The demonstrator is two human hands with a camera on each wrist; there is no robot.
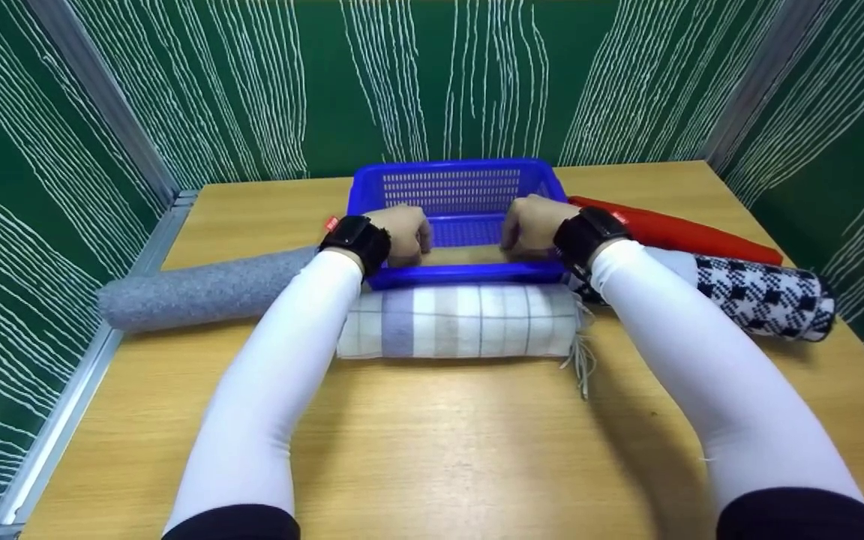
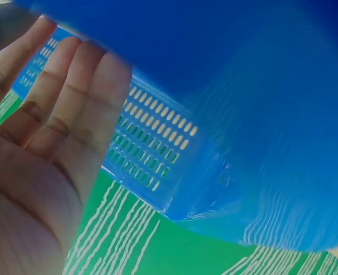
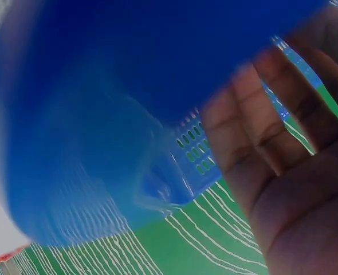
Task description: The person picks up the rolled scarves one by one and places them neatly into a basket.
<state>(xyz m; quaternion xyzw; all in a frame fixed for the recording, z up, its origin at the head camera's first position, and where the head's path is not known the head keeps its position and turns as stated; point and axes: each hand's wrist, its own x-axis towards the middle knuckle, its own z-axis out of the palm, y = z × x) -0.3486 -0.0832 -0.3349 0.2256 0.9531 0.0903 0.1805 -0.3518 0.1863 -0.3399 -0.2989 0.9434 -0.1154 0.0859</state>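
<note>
Both hands reach down into the blue plastic basket [image 1: 462,165], behind its front rim. My left hand [image 1: 402,229] is at the left side, and my right hand [image 1: 537,223] is at the right. A tan surface [image 1: 466,256] shows between them inside the basket; what it is, I cannot tell. In the left wrist view, the fingers [image 2: 66,97] look fairly straight, tips meeting the blurred blue wall. Similarly, the right wrist view has straight fingers [image 3: 243,120] partly covered by blue plastic. A rolled plaid fringed cloth [image 1: 462,322] lies just in front of the basket.
At left on the wooden table [image 1: 462,450] is a grey rolled cloth [image 1: 192,292]. To the right lie a black-and-white patterned roll [image 1: 762,296] and a long red roll [image 1: 679,234]. Green panels with white lines [image 1: 439,90] border the table's back and sides.
</note>
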